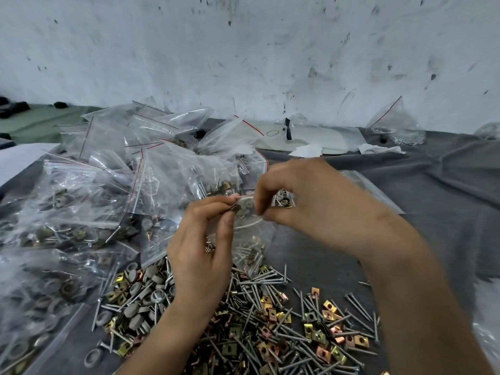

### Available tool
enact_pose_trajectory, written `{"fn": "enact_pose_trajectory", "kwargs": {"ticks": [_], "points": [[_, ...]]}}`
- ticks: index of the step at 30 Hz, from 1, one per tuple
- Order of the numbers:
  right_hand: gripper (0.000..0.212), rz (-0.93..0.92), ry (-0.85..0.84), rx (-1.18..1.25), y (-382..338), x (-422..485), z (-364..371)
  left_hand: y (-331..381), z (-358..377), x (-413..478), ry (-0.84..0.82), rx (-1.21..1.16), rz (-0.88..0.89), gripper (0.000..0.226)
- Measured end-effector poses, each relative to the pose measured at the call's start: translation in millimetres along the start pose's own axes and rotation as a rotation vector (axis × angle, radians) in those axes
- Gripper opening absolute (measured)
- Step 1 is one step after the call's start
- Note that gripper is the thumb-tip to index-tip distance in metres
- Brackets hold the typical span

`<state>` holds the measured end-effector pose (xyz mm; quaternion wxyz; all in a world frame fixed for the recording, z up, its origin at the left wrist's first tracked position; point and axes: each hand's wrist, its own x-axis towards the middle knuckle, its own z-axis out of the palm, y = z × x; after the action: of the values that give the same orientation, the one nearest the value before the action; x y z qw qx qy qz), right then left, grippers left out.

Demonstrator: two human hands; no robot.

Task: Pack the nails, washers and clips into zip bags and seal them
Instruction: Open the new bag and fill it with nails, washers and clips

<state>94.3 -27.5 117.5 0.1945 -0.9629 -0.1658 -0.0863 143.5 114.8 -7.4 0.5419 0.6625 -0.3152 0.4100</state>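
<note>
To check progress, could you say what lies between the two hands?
The head view shows the mouth of the zip bag, held by the right hand.

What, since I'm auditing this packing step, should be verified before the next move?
1. Zip bag held: ok, the right hand pinches its top edge.
2. Clip ready: ok, the left hand pinches one at the bag's mouth.
3. Mouth open: ok, the edges look parted.
4. Nails inside: ok, several lie at the bottom.
5. Washer inside: cannot tell; a grey one shows near the mouth.
6. Seal closed: not ok, not yet pressed shut.
</note>
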Motion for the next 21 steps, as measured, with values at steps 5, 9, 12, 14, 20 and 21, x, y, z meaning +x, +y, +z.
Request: {"fn": "enact_pose_trajectory", "kwargs": {"ticks": [5, 9, 12, 14, 20, 21], "points": [[0.02, -0.065, -0.008, 0.051, -1.3, -2.3, 0.6, 1.6, -0.8, 1.7, 0.028, 0.014, -0.009, 0.02], [0.018, -0.073, 0.08, 0.125, 5.5, -2.2, 1.6, 4.5, -1.4, 3.8, -0.023, 0.087, 0.032, 0.025], [0.023, -0.051, 0.25, 0.297, 16.3, 4.7, 7.8, 5.8, 0.1, 5.6, -0.027, 0.176, 0.067, 0.019], [0.033, 0.056, 0.359, 0.515, 29.7, 14.2, 20.2, 5.6, 0.6, 5.7, -0.009, 0.19, 0.053, 0.016], [0.02, 0.378, -0.052, 0.14, 82.7, 39.8, 98.2, 1.0, -0.2, 3.5, 0.049, 0.206, -0.003, 0.023], [0.019, 0.371, -0.12, 0.093, 87.6, 41.0, 106.8, 0.6, 0.0, 3.8, 0.053, 0.206, -0.006, 0.023]]}}
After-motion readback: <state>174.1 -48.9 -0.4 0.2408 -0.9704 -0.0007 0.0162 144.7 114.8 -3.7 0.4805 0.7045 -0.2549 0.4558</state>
